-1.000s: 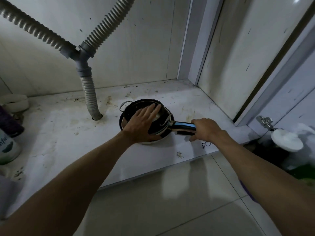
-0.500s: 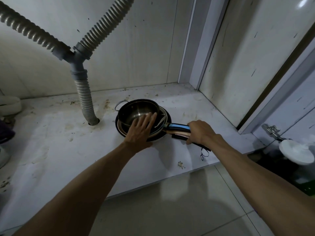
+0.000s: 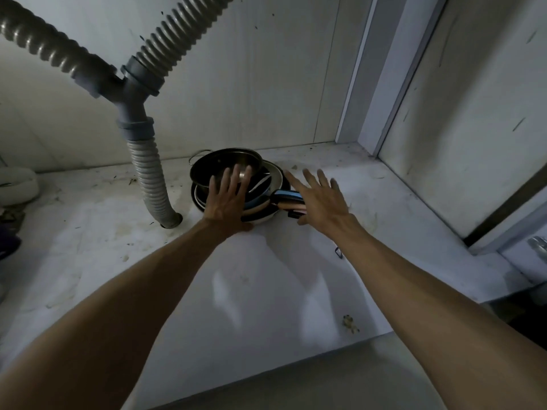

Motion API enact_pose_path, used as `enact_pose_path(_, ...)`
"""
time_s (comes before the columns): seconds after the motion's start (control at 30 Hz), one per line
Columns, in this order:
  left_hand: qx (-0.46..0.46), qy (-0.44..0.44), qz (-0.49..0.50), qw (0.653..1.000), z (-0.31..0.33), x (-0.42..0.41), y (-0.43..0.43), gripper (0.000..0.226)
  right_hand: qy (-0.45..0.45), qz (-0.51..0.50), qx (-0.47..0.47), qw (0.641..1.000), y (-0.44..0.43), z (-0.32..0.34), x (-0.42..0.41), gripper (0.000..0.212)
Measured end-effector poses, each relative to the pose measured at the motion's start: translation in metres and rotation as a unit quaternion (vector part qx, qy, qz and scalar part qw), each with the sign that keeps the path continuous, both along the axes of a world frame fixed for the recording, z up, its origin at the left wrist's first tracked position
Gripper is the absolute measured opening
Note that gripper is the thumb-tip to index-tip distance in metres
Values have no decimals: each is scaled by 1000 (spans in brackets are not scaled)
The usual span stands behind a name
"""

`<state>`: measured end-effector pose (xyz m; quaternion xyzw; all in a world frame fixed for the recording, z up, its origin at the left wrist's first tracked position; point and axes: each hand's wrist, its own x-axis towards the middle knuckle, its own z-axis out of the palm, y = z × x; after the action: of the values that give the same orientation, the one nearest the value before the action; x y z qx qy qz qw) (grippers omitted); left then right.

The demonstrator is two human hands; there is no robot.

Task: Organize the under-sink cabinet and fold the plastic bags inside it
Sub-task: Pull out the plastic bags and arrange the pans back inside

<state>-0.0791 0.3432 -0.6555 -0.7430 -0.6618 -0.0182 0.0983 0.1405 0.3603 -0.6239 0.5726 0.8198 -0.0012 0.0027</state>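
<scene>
The left hand (image 3: 226, 202) lies flat, fingers straight, against the near side of the stack of pans (image 3: 219, 161) — palm at the rim, fingertips reaching over the top. Just right of it, the right hand (image 3: 321, 199) is spread wide over the pan handles (image 3: 288, 197) (whether it touches them cannot be told) and grips nothing. The stack sits on the cabinet floor (image 3: 266, 276) ahead of both hands; the drain hose (image 3: 151, 184) stands left of the left hand.

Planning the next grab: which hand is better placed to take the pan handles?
Right, probably. The right hand hovers open just above the handles; the left hand rests flat on the pans.
</scene>
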Motion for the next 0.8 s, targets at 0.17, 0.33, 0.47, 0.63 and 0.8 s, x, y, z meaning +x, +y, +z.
enact_pose_path(0.17,5,8,13,1000,0,-8,24,136,52,28,-20,998,21,5,-5,99)
enact_pose_path(0.33,3,-7,35,999,-2,-20,43,135,126,39,-48,990,43,5,-19,69)
enact_pose_path(0.47,-2,-16,53,998,-3,-30,57,136,128,68,-35,989,55,12,-36,43)
enact_pose_path(0.63,-23,-1,81,996,1,-29,68,137,13,42,11,999,68,0,-41,91)
enact_pose_path(0.8,1,-3,77,997,1,-20,56,133,-33,63,56,996,68,-3,-35,93)
